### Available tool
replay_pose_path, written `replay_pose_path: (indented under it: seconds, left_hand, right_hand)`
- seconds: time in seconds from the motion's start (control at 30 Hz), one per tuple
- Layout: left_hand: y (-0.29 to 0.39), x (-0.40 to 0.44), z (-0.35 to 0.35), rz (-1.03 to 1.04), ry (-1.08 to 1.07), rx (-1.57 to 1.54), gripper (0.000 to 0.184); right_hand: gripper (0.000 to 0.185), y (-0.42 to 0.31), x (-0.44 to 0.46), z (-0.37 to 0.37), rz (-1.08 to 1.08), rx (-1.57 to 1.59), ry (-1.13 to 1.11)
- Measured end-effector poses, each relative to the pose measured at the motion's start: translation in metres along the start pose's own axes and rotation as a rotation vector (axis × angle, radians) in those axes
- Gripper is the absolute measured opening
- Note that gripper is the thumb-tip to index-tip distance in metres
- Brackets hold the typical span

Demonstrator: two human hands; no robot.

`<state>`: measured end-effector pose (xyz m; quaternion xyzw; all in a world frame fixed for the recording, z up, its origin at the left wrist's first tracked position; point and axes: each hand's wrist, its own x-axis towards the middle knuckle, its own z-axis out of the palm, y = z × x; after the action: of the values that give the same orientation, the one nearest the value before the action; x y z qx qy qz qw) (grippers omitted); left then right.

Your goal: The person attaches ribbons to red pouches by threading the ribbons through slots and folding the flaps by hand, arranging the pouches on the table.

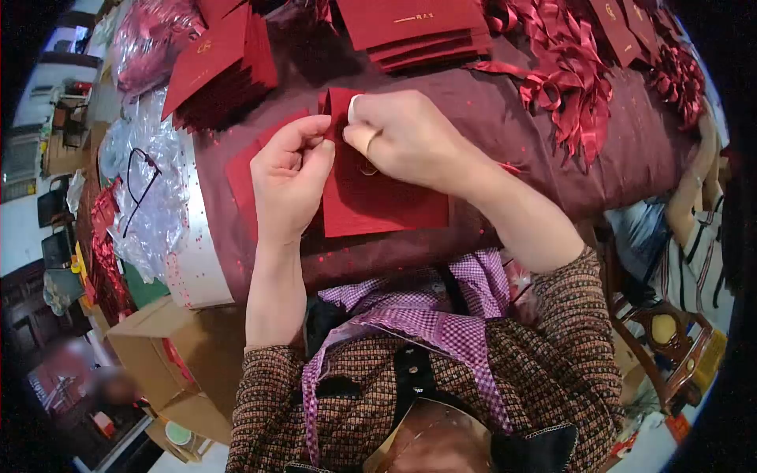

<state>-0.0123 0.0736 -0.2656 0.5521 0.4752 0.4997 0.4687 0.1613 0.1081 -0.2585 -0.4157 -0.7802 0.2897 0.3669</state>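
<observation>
I see glossy ribbons (579, 98) and paper stacks (426, 30) beyond the card (382, 206); left hand (288, 173), right hand (414, 138): fingers pinched, on what I can't tell.

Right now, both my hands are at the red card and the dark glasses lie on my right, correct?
No: the head view shows the dark glasses on your left, not your right. Your left hand and right hand are indeed at the red card.
</observation>
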Motion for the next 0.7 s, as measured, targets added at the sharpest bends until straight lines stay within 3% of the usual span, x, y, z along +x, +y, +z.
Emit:
replay_pose_path:
  seconds: [0.03,0.17,0.2,0.7]
  left_hand:
    - [0.001,0.000,0.000,0.012,0.009,-0.037,0.024]
    - [0.004,0.004,-0.002,-0.082,0.030,-0.082,0.024]
    - [0.004,0.005,-0.002,-0.090,0.053,-0.106,0.025]
    - [0.004,0.005,-0.006,-0.154,0.038,-0.131,0.025]
  right_hand:
    - [0.016,0.002,0.003,-0.003,0.180,0.199,-0.108]
    - [0.020,0.001,0.007,-0.014,0.286,0.220,-0.220]
    - [0.019,0.004,0.005,-0.015,0.197,0.202,-0.179]
    - [0.019,-0.002,0.002,-0.016,0.179,0.131,-0.125]
